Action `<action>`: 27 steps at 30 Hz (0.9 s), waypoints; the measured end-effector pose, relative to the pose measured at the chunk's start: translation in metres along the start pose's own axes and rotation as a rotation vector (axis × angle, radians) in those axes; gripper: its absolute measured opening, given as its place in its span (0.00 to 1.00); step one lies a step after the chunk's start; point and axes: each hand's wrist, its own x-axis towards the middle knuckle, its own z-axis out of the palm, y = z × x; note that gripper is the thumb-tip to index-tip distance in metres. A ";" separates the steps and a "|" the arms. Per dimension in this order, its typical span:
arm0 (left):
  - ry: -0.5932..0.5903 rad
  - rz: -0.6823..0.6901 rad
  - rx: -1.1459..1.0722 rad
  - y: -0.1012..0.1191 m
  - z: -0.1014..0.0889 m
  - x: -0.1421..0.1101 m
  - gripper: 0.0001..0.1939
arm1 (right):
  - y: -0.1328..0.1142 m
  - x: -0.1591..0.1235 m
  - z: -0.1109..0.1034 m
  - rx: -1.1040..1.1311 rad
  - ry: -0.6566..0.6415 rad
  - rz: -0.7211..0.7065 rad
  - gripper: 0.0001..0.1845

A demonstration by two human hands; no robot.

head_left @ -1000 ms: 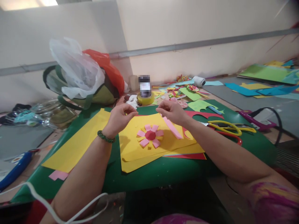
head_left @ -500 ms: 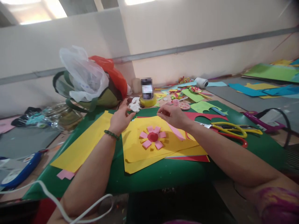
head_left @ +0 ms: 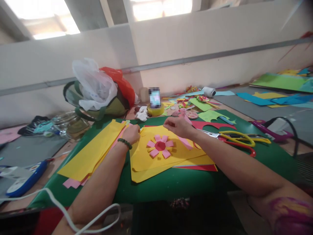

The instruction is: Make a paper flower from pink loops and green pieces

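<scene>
A paper flower (head_left: pixel 160 146) with pink petals, yellow strips and a red centre lies on stacked yellow paper sheets (head_left: pixel 144 166). My left hand (head_left: pixel 132 133), a green bead bracelet at its wrist, is closed at the upper left edge of that stack. Something small and pale shows by its fingertips, too small to name. Above the stack's far edge, my right hand (head_left: pixel 178 126) has its fingers pinched together; whatever is in them is hidden. A pink paper strip (head_left: pixel 185 142) lies under the right wrist. Left of my left arm are long yellow sheets (head_left: pixel 90 150) over pink paper.
Scissors (head_left: pixel 234 138) with yellow and red handles lie to the right on the green mat (head_left: pixel 151 191). At the back stand a phone (head_left: pixel 154 98), a yellow tape roll (head_left: pixel 156 110) and a bag (head_left: pixel 107 104). A white cable (head_left: pixel 58 209) crosses the lower left.
My left hand has come back from near the crumpled white tissue to the stack's edge, its fingers now curled closed. My right hand stays nearly in place. The camera view has tilted slightly up.
</scene>
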 end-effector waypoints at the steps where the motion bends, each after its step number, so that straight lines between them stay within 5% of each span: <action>1: 0.014 -0.008 -0.022 -0.001 -0.002 0.001 0.11 | 0.001 0.000 0.000 0.002 0.005 0.002 0.08; 7: 0.134 -0.032 -0.283 0.001 -0.018 0.004 0.10 | 0.007 0.002 0.007 0.051 0.072 -0.046 0.08; 12: 0.049 -0.030 -1.381 0.027 -0.020 -0.008 0.15 | 0.002 0.001 0.018 0.145 0.203 -0.139 0.07; 14: -0.055 -0.060 -1.588 0.039 -0.020 -0.015 0.17 | -0.004 -0.002 0.019 0.124 0.262 -0.244 0.11; 20: -0.215 -0.039 -1.724 0.057 -0.020 -0.029 0.16 | -0.012 -0.006 0.017 0.021 0.273 -0.484 0.07; 27: -0.218 -0.004 -1.621 0.057 -0.018 -0.027 0.17 | -0.009 -0.003 0.010 -0.069 0.242 -0.470 0.11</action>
